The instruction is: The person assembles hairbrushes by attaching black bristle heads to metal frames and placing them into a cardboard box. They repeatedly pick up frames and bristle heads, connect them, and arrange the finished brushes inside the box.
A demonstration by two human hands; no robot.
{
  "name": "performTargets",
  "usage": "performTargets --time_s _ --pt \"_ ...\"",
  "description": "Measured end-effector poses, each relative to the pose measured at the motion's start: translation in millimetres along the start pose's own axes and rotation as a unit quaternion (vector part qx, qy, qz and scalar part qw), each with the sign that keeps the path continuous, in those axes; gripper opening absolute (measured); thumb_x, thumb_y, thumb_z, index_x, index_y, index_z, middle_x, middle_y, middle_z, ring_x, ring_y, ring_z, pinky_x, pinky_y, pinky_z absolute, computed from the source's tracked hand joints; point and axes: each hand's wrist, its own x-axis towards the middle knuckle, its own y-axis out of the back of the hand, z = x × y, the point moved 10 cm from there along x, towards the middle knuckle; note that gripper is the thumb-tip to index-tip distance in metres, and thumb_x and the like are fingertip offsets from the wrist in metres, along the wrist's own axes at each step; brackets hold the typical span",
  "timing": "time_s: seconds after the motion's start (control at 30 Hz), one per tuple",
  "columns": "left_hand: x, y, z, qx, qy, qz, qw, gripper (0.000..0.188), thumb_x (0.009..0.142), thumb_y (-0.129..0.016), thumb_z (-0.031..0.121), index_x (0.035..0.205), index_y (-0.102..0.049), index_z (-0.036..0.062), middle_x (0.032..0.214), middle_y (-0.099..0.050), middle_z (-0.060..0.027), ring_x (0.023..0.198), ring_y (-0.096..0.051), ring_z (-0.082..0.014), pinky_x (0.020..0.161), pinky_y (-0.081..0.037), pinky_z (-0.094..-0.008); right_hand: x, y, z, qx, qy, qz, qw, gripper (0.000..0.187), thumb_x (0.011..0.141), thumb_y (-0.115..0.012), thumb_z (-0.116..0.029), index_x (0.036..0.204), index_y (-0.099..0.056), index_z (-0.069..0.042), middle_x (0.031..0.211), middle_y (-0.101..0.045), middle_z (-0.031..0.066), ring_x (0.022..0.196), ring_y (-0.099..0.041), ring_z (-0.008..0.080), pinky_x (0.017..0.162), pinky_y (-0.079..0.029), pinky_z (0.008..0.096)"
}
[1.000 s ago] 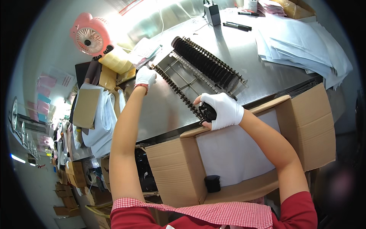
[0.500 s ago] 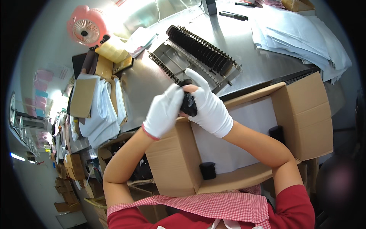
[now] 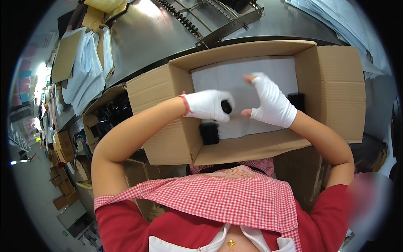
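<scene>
Cardboard box [image 3: 327, 84], flaps open, white sheet [image 3: 235, 80] lining the floor; only the head view is given. A small black part [image 3: 226, 106] is gripped in the gloved left hand [image 3: 208, 105], fingers clenched round it, over the box's left half. The right hand [image 3: 270, 103] is held beside it, fingers spread and released, nothing grasped; the two hands are near but apart.

Step judged: part being placed into the box. Two black parts are already seen inside, one [image 3: 209, 132] at the near-left wall, one [image 3: 297, 101] at the right wall. Next move likely calls for lowering the part onto bare sheet and loosening the grip.

Edges: near wall and left wall are close to the left wrist; the far flap stands up behind. Open room is left mid-sheet between the two seated parts. A steel table [image 3: 142, 38] lies beyond, with a black rack [image 3: 180, 17] on it.
</scene>
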Motion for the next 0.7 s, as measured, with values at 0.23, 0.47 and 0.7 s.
performTargets --time_s 0.23,0.47,0.7 --pt "36.8 -76.5 -94.4 0.091 0.165 -0.227 0.956 0.050 0.078 -0.074 0.032 0.118 -0.065 0.0038 0.108 -0.069 -0.0121 0.102 -0.062 -0.0252 0.090 -0.048 -0.0358 -31.5 -137.2 28.0 0.064 -0.114 -0.381 0.915 0.051 0.088 -0.067 -0.038 0.125 -0.060 -0.003 0.107 -0.070 0.0189 0.100 -0.067 0.0347 0.089 -0.051 0.0410" --pt "31.1 -79.6 -118.9 -0.134 0.270 -0.078 0.950 0.047 0.096 -0.042 0.037 0.117 -0.069 0.0046 0.116 -0.067 -0.0088 0.108 -0.056 -0.0216 0.100 -0.038 -0.0309 -8.7 -206.2 29.1 0.163 -0.193 -0.371 0.894 0.050 0.093 -0.055 -0.046 0.117 -0.064 -0.003 0.088 -0.073 0.0173 0.084 -0.071 0.0358 0.081 -0.053 0.0451" --pt "9.3 -50.1 -91.6 0.089 0.309 0.129 0.938 0.081 0.097 -0.039 0.064 0.124 -0.060 -0.0101 0.126 -0.058 -0.0375 0.114 -0.061 -0.0474 0.100 -0.048 -0.0472 10.5 -211.1 23.1 0.123 -0.035 -0.242 0.962 0.042 0.097 -0.046 -0.041 0.107 -0.068 -0.007 0.104 -0.071 0.0226 0.095 -0.067 0.0412 0.087 -0.052 0.0463"
